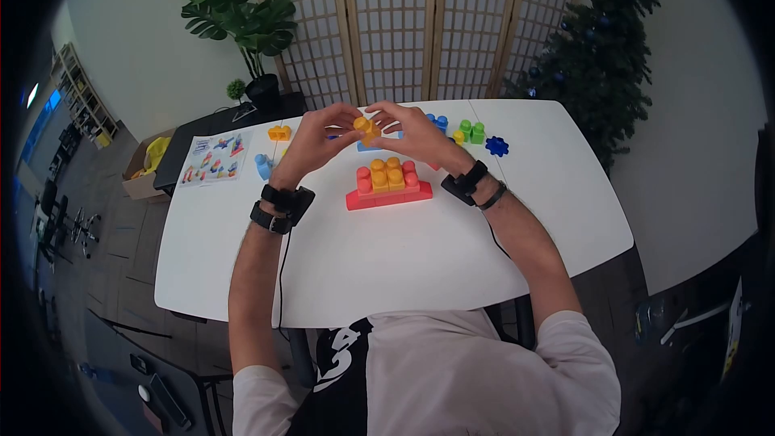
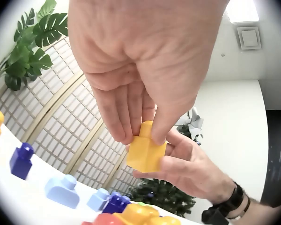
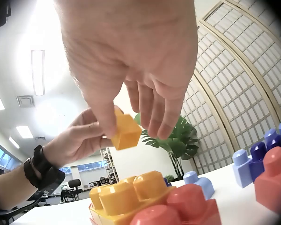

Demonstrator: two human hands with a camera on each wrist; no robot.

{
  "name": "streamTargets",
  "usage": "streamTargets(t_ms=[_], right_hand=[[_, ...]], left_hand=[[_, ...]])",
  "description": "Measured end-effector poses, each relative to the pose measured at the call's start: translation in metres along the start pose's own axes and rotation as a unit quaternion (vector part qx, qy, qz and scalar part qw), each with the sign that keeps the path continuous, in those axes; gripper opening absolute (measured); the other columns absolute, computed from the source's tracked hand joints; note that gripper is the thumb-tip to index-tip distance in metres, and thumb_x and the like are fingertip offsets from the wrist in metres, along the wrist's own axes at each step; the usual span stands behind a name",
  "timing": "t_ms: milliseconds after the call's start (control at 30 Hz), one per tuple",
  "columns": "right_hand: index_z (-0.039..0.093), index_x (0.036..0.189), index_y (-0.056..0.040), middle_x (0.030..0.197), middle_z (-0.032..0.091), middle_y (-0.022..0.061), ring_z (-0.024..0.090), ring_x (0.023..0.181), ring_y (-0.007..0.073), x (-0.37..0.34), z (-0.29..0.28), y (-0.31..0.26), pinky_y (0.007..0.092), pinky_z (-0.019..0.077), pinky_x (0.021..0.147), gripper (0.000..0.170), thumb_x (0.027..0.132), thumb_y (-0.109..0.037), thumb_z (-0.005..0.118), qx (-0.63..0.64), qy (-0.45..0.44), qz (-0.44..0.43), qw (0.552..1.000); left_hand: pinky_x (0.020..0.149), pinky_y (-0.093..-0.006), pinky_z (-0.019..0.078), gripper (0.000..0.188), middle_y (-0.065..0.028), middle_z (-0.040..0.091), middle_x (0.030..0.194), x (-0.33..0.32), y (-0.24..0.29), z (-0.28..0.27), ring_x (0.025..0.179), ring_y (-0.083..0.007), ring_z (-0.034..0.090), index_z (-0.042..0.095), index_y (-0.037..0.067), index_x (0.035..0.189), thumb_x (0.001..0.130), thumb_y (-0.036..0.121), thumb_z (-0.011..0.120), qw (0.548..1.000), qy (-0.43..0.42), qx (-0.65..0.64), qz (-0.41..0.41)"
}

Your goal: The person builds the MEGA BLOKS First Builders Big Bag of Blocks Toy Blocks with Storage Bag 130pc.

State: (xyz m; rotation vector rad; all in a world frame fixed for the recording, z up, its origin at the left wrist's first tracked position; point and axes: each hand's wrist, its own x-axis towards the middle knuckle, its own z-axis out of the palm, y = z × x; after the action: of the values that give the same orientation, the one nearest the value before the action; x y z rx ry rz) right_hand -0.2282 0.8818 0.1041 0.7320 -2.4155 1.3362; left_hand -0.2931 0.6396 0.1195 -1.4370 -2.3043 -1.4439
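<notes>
In front of my chest, above the far part of the table, a small yellow toy building block is between my two hands. My left hand pinches it near its round stud, with thumb and fingertips pointing down. From the other side my right hand holds the same block, its thumb against one face and its other fingers spread farther out in the right wrist view. Closer to me stands a built piece: a long red base with red studs at both ends and yellow blocks in the middle.
Behind the hands lie loose blocks, among them green blocks, a dark blue gear-shaped piece, a yellow block and a light blue block. A printed picture sheet lies at the left of the white table.
</notes>
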Motion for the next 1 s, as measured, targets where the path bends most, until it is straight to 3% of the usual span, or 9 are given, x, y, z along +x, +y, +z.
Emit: streamTargets(t_ms=[133, 267, 333, 433, 633, 733, 767, 933, 1000], right_hand=[[0.065, 0.133, 0.0003, 0.122, 0.075, 0.0166, 0.074, 0.115, 0.0257, 0.002, -0.004, 0.003, 0.0361, 0.0593, 0.102, 0.047, 0.093, -0.017, 0.083, -0.017, -0.019, 0.005, 1.000], [0.065, 0.128, 0.0006, 0.121, 0.075, 0.0136, 0.073, 0.115, 0.0226, -0.012, -0.017, 0.009, 0.0349, 0.0595, 0.104, 0.041, 0.093, -0.013, 0.082, -0.036, 0.015, 0.043, 0.998], [0.065, 0.126, 0.0010, 0.119, 0.075, 0.0139, 0.074, 0.112, 0.0229, -0.018, -0.021, 0.022, 0.0341, 0.0602, 0.101, 0.041, 0.092, -0.012, 0.082, -0.029, 0.031, 0.041, 0.998], [0.064, 0.123, 0.0003, 0.117, 0.075, 0.0123, 0.074, 0.110, 0.0220, -0.024, -0.027, 0.033, 0.0344, 0.0602, 0.101, 0.038, 0.090, -0.010, 0.082, -0.013, 0.047, 0.044, 0.998], [0.063, 0.123, 0.0000, 0.117, 0.075, 0.0115, 0.073, 0.108, 0.0216, -0.030, -0.032, 0.041, 0.0354, 0.0600, 0.100, 0.038, 0.090, -0.009, 0.081, -0.019, 0.040, 0.063, 0.997], [0.063, 0.124, 0.0001, 0.116, 0.075, 0.0117, 0.073, 0.108, 0.0212, -0.036, -0.033, 0.043, 0.0351, 0.0599, 0.099, 0.039, 0.090, -0.008, 0.081, -0.012, 0.046, 0.062, 0.997], [0.062, 0.125, 0.0001, 0.116, 0.075, 0.0117, 0.073, 0.108, 0.0211, -0.038, -0.034, 0.041, 0.0349, 0.0599, 0.098, 0.039, 0.091, -0.007, 0.080, -0.007, 0.048, 0.073, 0.996], [0.063, 0.127, 0.0002, 0.116, 0.074, 0.0117, 0.073, 0.109, 0.0207, -0.045, -0.034, 0.042, 0.0346, 0.0599, 0.097, 0.039, 0.092, -0.006, 0.079, 0.034, 0.049, 0.105, 0.993], [0.063, 0.128, 0.0005, 0.116, 0.074, 0.0115, 0.072, 0.110, 0.0203, -0.047, -0.034, 0.042, 0.0343, 0.0598, 0.096, 0.039, 0.092, -0.006, 0.078, 0.022, 0.043, 0.123, 0.991]], left_hand=[[0.094, -0.0331, 0.0645, 0.029, -0.0100, 0.078, 0.114, 0.009, 0.008, 0.000, 0.107, -0.0170, 0.077, 0.069, -0.001, 0.124, 0.099, 0.010, 0.079, 0.999, 0.042, -0.008, -0.002], [0.094, -0.0368, 0.0636, 0.035, -0.0130, 0.078, 0.115, 0.006, -0.051, -0.024, 0.108, -0.0210, 0.077, 0.069, 0.001, 0.125, 0.097, 0.016, 0.082, 0.992, 0.095, 0.052, -0.066], [0.091, -0.0408, 0.0629, 0.041, -0.0185, 0.077, 0.112, -0.005, -0.091, -0.038, 0.104, -0.0322, 0.077, 0.070, 0.000, 0.123, 0.092, 0.022, 0.086, 0.959, 0.109, 0.255, -0.063], [0.094, -0.0440, 0.0606, 0.047, -0.0210, 0.077, 0.112, -0.027, -0.141, -0.038, 0.102, -0.0393, 0.075, 0.070, -0.001, 0.123, 0.087, 0.025, 0.087, 0.923, 0.104, 0.361, -0.083], [0.090, -0.0402, 0.0619, 0.046, -0.0198, 0.079, 0.110, -0.030, -0.186, -0.032, 0.099, -0.0360, 0.077, 0.071, -0.001, 0.123, 0.086, 0.019, 0.088, 0.908, 0.028, 0.385, -0.166], [0.090, -0.0385, 0.0628, 0.041, -0.0173, 0.080, 0.106, -0.019, -0.129, -0.031, 0.100, -0.0318, 0.079, 0.074, 0.000, 0.121, 0.088, 0.018, 0.088, 0.955, 0.103, 0.248, -0.130], [0.090, -0.0385, 0.0628, 0.041, -0.0173, 0.080, 0.106, -0.016, -0.108, -0.034, 0.100, -0.0318, 0.079, 0.074, 0.000, 0.121, 0.088, 0.018, 0.088, 0.954, 0.102, 0.248, -0.132], [0.095, -0.0320, 0.0630, 0.038, -0.0132, 0.081, 0.115, -0.013, -0.021, -0.031, 0.106, -0.0221, 0.079, 0.072, 0.002, 0.128, 0.095, 0.014, 0.084, 0.995, 0.042, -0.037, -0.079], [0.097, -0.0314, 0.0628, 0.041, -0.0128, 0.081, 0.113, -0.018, -0.008, -0.022, 0.105, -0.0210, 0.079, 0.071, 0.002, 0.131, 0.094, 0.014, 0.086, 0.995, 0.021, -0.039, -0.085]])
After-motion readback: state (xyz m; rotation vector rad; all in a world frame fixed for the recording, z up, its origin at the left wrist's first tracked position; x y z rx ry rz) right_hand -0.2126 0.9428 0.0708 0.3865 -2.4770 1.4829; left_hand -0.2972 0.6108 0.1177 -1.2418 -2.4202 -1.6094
